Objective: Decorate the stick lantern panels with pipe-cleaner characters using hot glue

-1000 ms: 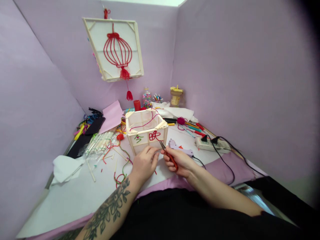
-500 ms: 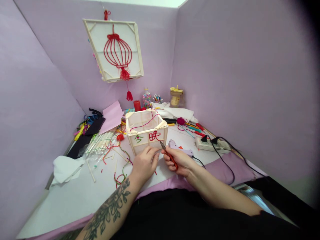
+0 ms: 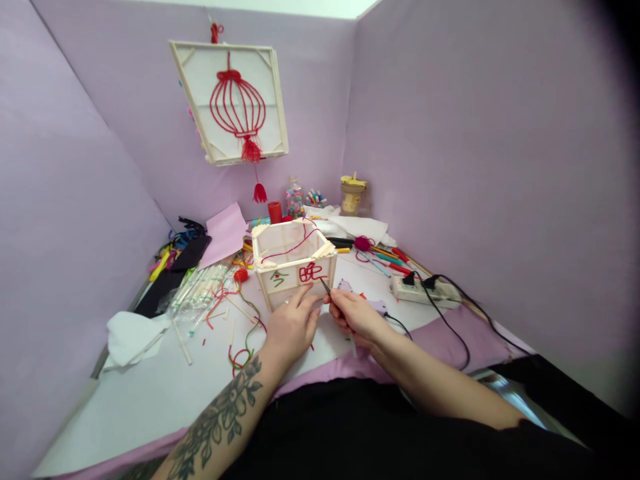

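A lantern box (image 3: 295,293) with a pale stick frame and white panels stands in front of me. Its front panel carries a green yarn character and a red yarn character (image 3: 311,272). My left hand (image 3: 293,327) lies against the lower front of that panel, fingers stretched out, holding nothing that I can see. In my right hand (image 3: 353,313) I grip small pointed scissors (image 3: 325,285); their tip is at the lower right of the red character, and my fingers now cover the orange handles.
A lilac glue gun (image 3: 375,305) lies behind my right hand, near a power strip (image 3: 425,291) with black cords. Packed sticks (image 3: 203,287) and loose yarn (image 3: 243,357) lie to the left. A finished lantern (image 3: 237,107) hangs above. Markers and a magenta yarn ball (image 3: 363,243) lie at the back right.
My right hand has turned, so the scissors' orange handles no longer show and the blade tip sits slightly higher on the panel. My left fingertips have moved up a little along the panel.
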`<act>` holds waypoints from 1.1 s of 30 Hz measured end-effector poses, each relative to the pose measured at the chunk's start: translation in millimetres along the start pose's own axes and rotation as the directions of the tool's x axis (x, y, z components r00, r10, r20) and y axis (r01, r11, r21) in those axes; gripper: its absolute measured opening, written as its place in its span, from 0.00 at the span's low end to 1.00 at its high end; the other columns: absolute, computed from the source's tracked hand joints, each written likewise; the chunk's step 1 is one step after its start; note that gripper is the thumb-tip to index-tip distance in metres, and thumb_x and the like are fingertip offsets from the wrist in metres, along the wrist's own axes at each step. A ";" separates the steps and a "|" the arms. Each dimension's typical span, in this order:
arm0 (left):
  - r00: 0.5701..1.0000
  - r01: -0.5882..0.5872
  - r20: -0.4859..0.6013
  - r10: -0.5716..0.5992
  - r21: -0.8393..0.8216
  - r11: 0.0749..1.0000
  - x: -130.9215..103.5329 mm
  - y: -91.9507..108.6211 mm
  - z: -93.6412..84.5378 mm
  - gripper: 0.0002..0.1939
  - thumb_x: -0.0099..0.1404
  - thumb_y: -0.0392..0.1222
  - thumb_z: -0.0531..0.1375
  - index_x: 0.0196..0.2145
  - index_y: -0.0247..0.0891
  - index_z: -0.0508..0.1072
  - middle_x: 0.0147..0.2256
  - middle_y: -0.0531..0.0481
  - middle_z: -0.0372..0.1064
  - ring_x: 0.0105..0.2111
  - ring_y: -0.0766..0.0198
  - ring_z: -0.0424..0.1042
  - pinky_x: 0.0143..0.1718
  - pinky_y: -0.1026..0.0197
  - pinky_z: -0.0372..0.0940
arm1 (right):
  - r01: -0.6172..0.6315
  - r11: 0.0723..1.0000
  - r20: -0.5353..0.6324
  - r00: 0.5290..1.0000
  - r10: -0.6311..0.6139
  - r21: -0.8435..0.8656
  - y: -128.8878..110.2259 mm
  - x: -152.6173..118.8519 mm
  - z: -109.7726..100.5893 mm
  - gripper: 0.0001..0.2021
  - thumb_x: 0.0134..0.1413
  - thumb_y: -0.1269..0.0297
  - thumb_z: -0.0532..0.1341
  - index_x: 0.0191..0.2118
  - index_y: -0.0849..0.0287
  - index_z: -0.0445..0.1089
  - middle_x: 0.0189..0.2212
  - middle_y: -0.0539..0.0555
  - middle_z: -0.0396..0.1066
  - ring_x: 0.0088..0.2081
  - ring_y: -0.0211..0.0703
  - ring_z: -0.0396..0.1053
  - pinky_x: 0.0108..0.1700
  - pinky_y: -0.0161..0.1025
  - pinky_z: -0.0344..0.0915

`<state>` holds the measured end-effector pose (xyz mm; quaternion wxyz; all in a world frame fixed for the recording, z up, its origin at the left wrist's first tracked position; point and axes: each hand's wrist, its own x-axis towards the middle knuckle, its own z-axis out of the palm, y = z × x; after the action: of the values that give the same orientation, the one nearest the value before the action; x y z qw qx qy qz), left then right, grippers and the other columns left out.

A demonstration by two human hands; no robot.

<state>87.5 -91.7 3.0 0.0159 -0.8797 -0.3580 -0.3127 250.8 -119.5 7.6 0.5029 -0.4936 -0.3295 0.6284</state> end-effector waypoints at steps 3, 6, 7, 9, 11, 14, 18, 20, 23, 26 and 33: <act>0.997 -0.032 0.069 0.030 0.041 0.999 1.0 1.2 0.6 0.14 0.67 0.40 0.55 0.50 0.41 0.70 0.60 0.45 0.64 0.46 0.57 0.74 0.43 0.56 0.72 | 0.108 0.986 -0.054 0.992 -0.115 -0.129 5.2 5.3 -3.6 0.17 0.53 0.45 0.60 0.30 0.56 0.66 0.15 0.44 0.54 0.15 0.31 0.46 0.16 0.32 0.40; 0.995 -0.057 0.086 0.053 0.049 0.997 1.4 1.9 0.7 0.14 0.68 0.40 0.54 0.51 0.40 0.69 0.60 0.46 0.63 0.45 0.56 0.74 0.43 0.54 0.72 | 0.210 0.939 -0.083 0.967 -0.240 -0.271 9.6 9.1 -7.3 0.16 0.55 0.47 0.60 0.29 0.55 0.68 0.16 0.45 0.56 0.17 0.34 0.50 0.19 0.33 0.44; 0.995 -0.060 0.084 0.056 0.050 0.997 1.4 2.0 0.8 0.14 0.68 0.40 0.54 0.50 0.40 0.69 0.60 0.46 0.63 0.45 0.56 0.74 0.43 0.54 0.72 | 0.239 0.917 -0.086 0.956 -0.279 -0.319 10.3 9.9 -8.2 0.15 0.56 0.49 0.59 0.29 0.55 0.68 0.16 0.46 0.57 0.18 0.35 0.52 0.20 0.33 0.46; 0.995 -0.062 0.080 0.057 0.052 0.997 1.3 1.9 1.0 0.14 0.68 0.40 0.54 0.51 0.41 0.69 0.61 0.46 0.63 0.44 0.57 0.75 0.43 0.55 0.71 | 0.273 0.881 -0.079 0.942 -0.327 -0.386 10.5 10.9 -9.4 0.13 0.56 0.51 0.59 0.28 0.55 0.68 0.17 0.47 0.59 0.20 0.37 0.54 0.22 0.34 0.49; 0.995 -0.061 0.082 0.056 0.053 0.997 1.3 1.8 1.2 0.15 0.68 0.40 0.54 0.51 0.41 0.69 0.62 0.46 0.61 0.45 0.57 0.74 0.43 0.55 0.71 | 0.288 0.860 -0.076 0.934 -0.350 -0.421 9.3 11.4 -9.8 0.13 0.57 0.53 0.59 0.27 0.55 0.68 0.18 0.48 0.60 0.21 0.38 0.56 0.23 0.35 0.50; 0.994 -0.053 0.100 0.047 0.051 0.997 1.5 1.6 1.6 0.15 0.68 0.40 0.54 0.52 0.41 0.68 0.62 0.47 0.60 0.46 0.57 0.74 0.44 0.56 0.71 | 0.284 0.837 -0.085 0.928 -0.363 -0.468 7.3 12.1 -9.6 0.12 0.58 0.56 0.58 0.27 0.55 0.68 0.18 0.48 0.61 0.22 0.40 0.56 0.24 0.36 0.51; 0.992 -0.037 0.125 0.029 0.062 0.997 2.1 0.9 2.2 0.16 0.68 0.40 0.54 0.52 0.41 0.68 0.63 0.46 0.59 0.44 0.58 0.75 0.44 0.56 0.71 | 0.284 0.819 -0.091 0.922 -0.375 -0.499 7.4 13.2 -9.5 0.12 0.58 0.56 0.57 0.27 0.55 0.68 0.18 0.48 0.61 0.23 0.40 0.57 0.25 0.36 0.52; 0.991 -0.030 0.136 0.021 0.065 0.997 2.3 0.6 2.4 0.16 0.68 0.40 0.54 0.52 0.41 0.68 0.63 0.46 0.59 0.44 0.57 0.74 0.44 0.55 0.71 | 0.279 0.815 -0.089 0.924 -0.371 -0.508 8.3 13.4 -9.7 0.12 0.58 0.55 0.56 0.28 0.55 0.68 0.18 0.48 0.61 0.23 0.40 0.57 0.25 0.36 0.52; 0.988 -0.005 0.157 -0.003 0.051 0.999 2.5 0.6 2.1 0.16 0.68 0.40 0.54 0.52 0.41 0.68 0.63 0.47 0.58 0.46 0.56 0.74 0.45 0.54 0.70 | 0.261 0.788 -0.074 0.930 -0.360 -0.558 9.1 13.0 -10.1 0.14 0.60 0.54 0.52 0.30 0.56 0.67 0.18 0.47 0.60 0.22 0.40 0.57 0.26 0.36 0.53; 0.985 0.023 0.173 -0.028 0.029 0.999 2.7 1.1 1.5 0.15 0.68 0.40 0.53 0.52 0.43 0.68 0.64 0.47 0.58 0.47 0.57 0.73 0.46 0.54 0.70 | 0.252 0.763 -0.063 0.932 -0.357 -0.596 9.0 12.6 -9.9 0.16 0.61 0.54 0.48 0.32 0.57 0.66 0.18 0.47 0.59 0.22 0.40 0.57 0.26 0.37 0.54; 0.986 0.015 0.163 -0.022 0.044 0.999 2.0 0.3 2.3 0.15 0.68 0.40 0.53 0.52 0.42 0.69 0.63 0.46 0.59 0.46 0.57 0.74 0.46 0.54 0.70 | 0.243 0.780 -0.058 0.940 -0.336 -0.577 10.1 16.8 -7.7 0.17 0.60 0.52 0.48 0.32 0.57 0.66 0.18 0.46 0.58 0.21 0.40 0.58 0.26 0.37 0.55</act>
<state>90.0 -90.1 2.3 0.0024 -0.8984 -0.3728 -0.2321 254.9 -106.8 -8.8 0.4507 -0.6108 -0.5306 0.3773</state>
